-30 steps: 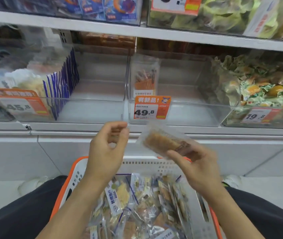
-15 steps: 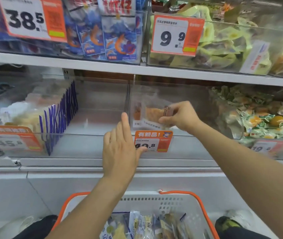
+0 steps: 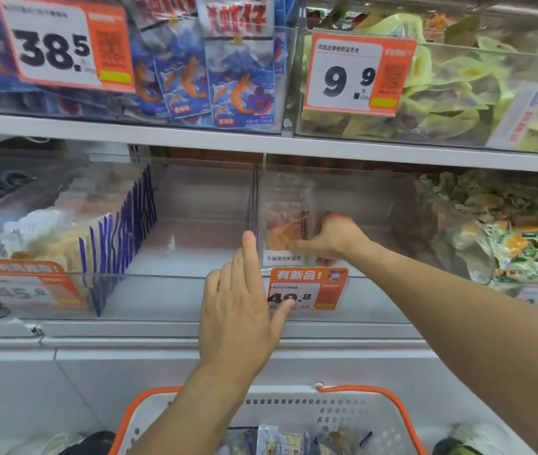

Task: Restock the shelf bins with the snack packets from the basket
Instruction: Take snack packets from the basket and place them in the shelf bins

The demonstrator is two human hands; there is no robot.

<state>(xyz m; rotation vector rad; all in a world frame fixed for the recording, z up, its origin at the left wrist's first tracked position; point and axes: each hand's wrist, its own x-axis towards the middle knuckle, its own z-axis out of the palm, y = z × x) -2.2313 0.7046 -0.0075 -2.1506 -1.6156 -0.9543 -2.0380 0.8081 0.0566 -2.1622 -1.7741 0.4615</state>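
Note:
A clear snack packet (image 3: pixel 285 224) with orange-brown contents stands upright at the left end of the middle clear shelf bin (image 3: pixel 359 290). Inside that bin my right hand (image 3: pixel 335 236) holds the packet's right edge, fingers curled round it. My left hand (image 3: pixel 244 290) is raised in front of the bin's front wall with fingers straight, its thumb by the orange 49.8 price tag (image 3: pixel 307 289). The white basket (image 3: pixel 326 418) with orange rim sits at the bottom of the view and holds several more packets (image 3: pixel 280 441).
Left bin (image 3: pixel 130 290) holds blue-edged packets (image 3: pixel 113 238) on its left side. Right bin holds green-and-orange wrapped snacks (image 3: pixel 507 238). The upper shelf (image 3: pixel 261 142) carries bins of blue shrimp packets (image 3: pixel 228 77) and green packets (image 3: pixel 441 93). A white cabinet front (image 3: pixel 97 372) lies below.
The view tilted up from the basket to the shelf. My right hand carried a packet from above the basket into the middle bin. My left hand rose to the bin's front.

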